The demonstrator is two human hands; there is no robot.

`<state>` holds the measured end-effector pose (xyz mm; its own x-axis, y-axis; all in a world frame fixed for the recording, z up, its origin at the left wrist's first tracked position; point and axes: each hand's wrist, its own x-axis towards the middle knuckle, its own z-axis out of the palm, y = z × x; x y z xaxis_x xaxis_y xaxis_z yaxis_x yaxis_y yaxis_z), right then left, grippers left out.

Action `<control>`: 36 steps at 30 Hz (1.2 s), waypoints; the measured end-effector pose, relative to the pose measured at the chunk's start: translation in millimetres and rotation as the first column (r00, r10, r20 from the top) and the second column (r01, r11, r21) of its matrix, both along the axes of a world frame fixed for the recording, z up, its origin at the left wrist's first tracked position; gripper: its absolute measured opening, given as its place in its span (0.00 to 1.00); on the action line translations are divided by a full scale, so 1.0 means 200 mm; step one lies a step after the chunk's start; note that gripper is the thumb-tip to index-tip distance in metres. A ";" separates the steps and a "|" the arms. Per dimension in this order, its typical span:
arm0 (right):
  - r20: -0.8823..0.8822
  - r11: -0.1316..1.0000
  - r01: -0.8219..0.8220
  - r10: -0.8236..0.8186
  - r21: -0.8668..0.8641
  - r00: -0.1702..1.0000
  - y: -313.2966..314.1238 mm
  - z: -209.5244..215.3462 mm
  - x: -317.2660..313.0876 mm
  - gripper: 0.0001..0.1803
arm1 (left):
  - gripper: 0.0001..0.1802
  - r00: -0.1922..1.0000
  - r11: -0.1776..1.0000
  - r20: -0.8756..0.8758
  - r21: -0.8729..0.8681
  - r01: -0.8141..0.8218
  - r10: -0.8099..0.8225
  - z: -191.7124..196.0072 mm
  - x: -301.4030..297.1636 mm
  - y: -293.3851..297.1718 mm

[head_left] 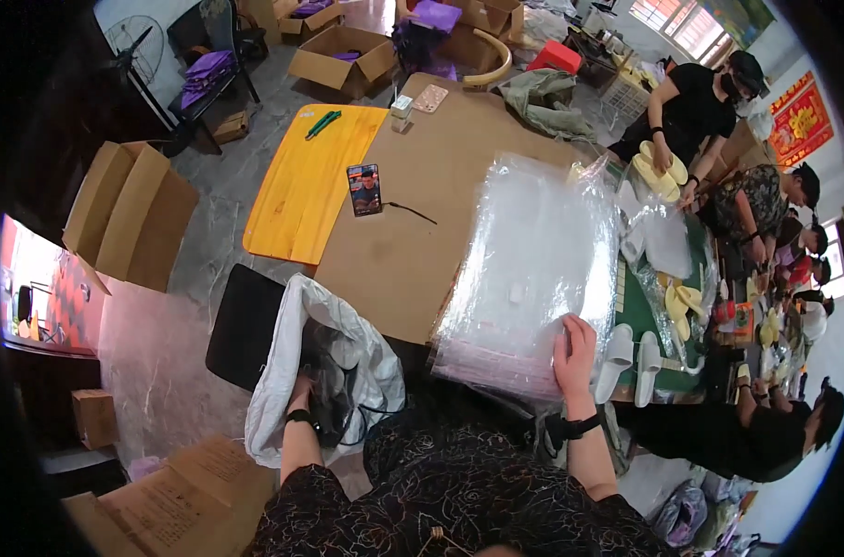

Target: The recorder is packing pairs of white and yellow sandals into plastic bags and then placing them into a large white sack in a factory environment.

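A thick stack of clear plastic bags (524, 269) lies on the right part of the brown-covered table. My right hand (575, 357) rests on its near right corner, fingers stretched out over the plastic and not gripping. My left hand (301, 395) reaches down into a white woven sack (283, 343) that stands at the near table edge. Inside the sack is something dark and clear that looks like crumpled plastic, close to that hand. The left fingers are hidden by the sack's contents.
A phone (364, 190), a yellow board (311, 186) and green-handled cutters (324, 124) lie farther back on the table. White slippers (647, 367) sit right of the stack. Co-workers (691, 111) stand along the right, one holding yellow slippers (661, 174). Cardboard boxes (134, 213) stand left.
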<state>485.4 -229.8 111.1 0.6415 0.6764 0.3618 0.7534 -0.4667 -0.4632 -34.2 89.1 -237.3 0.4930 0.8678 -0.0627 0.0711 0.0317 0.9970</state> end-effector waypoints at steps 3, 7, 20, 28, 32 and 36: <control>-0.055 0.997 -0.064 0.066 0.042 0.996 0.05 0.01 -0.02 0.19 | 0.31 0.617 0.985 -0.771 0.079 -0.154 0.158 0.22 -0.10 -0.04; -0.004 1.000 0.001 -0.001 0.025 1.000 -0.07 -0.02 0.04 0.19 | 0.29 0.312 0.995 -0.946 -0.096 -0.008 -0.089 1.06 0.63 -0.18; -0.129 0.980 -0.116 0.138 0.163 0.982 -0.15 0.03 0.08 0.19 | 0.31 0.779 0.272 -0.541 0.736 0.621 -0.316 1.96 1.97 -0.69; -0.413 0.804 0.482 -0.331 0.347 0.849 -0.74 -0.17 0.46 0.16 | 0.32 0.724 0.333 -0.657 0.649 0.684 -0.209 1.75 1.99 -0.78; -0.256 0.610 0.746 -0.791 -0.267 0.556 -1.37 -0.81 0.84 0.43 | 0.31 0.724 0.331 -0.659 0.649 0.685 -0.204 1.77 2.02 -0.80; -0.134 0.432 0.578 -0.864 -0.692 0.486 -1.80 -1.09 1.02 0.76 | 0.32 0.709 0.310 -0.657 0.638 0.705 -0.257 1.75 2.12 -0.81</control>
